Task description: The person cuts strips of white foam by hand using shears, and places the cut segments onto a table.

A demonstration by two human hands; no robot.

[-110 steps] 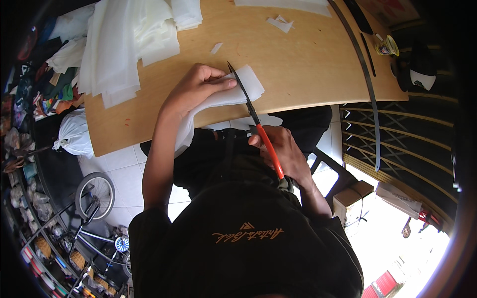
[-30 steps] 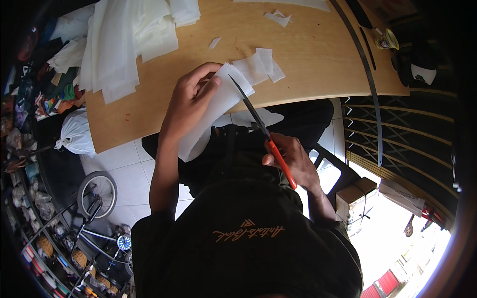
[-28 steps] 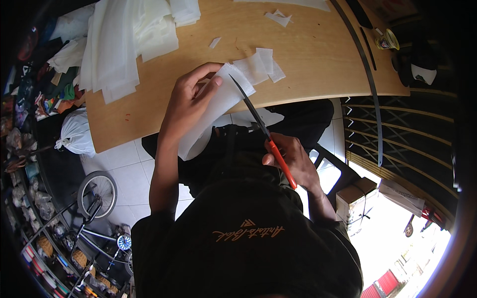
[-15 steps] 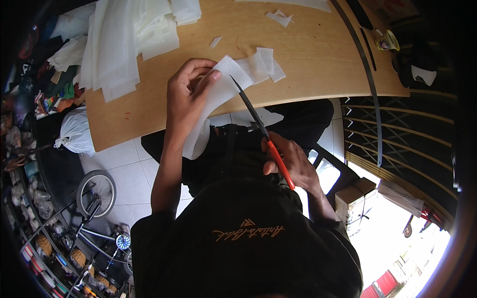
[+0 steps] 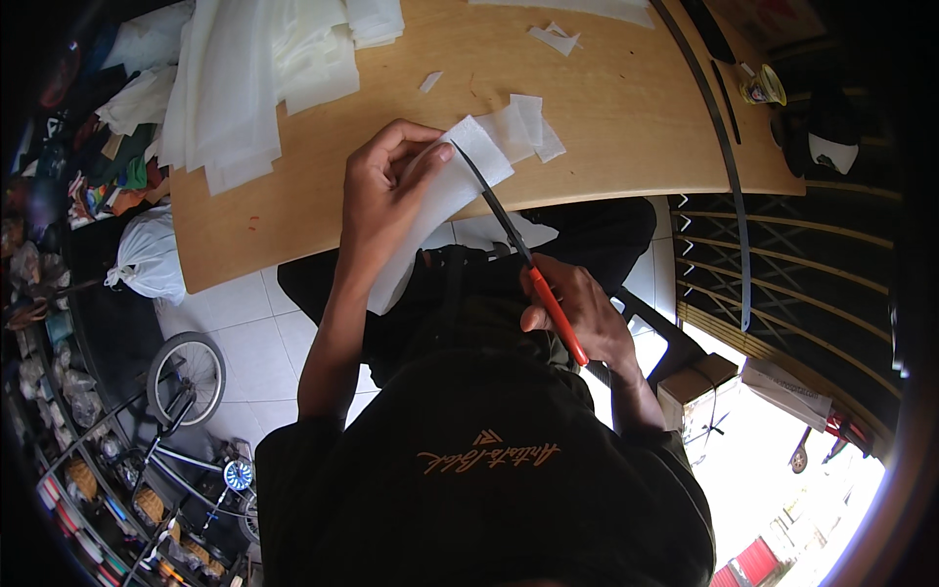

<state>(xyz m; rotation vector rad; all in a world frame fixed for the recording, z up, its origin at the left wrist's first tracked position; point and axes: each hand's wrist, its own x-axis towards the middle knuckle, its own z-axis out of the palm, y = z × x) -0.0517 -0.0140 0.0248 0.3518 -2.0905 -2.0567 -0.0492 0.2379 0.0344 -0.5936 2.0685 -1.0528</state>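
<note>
My left hand point(image 5: 387, 188) pinches a long white strip of thin, sheer fabric point(image 5: 468, 174) near its upper end, thumb on top. The strip's lower part hangs past the table edge toward my lap. In my right hand point(image 5: 591, 315) is a pair of scissors point(image 5: 504, 217) with red handles and long dark blades. Their tip lies at the strip, close to my left thumb, and the blades look nearly closed together. Just beyond the strip, some sheer white offcuts point(image 5: 528, 119) rest on the table.
The wooden table point(image 5: 626, 137) carries a pile of white fabric strips point(image 5: 230, 93) at left, small scraps point(image 5: 556, 39), a long dark strip point(image 5: 729, 161) and a yellow cup point(image 5: 762, 85). A white sack point(image 5: 152, 256) and a bicycle point(image 5: 186, 380) are at left; a box point(image 5: 696, 380) is at right.
My left hand and the strip have shifted slightly right. The scissors' tip, formerly at the strip's right side, now reaches further across it, near the thumb.
</note>
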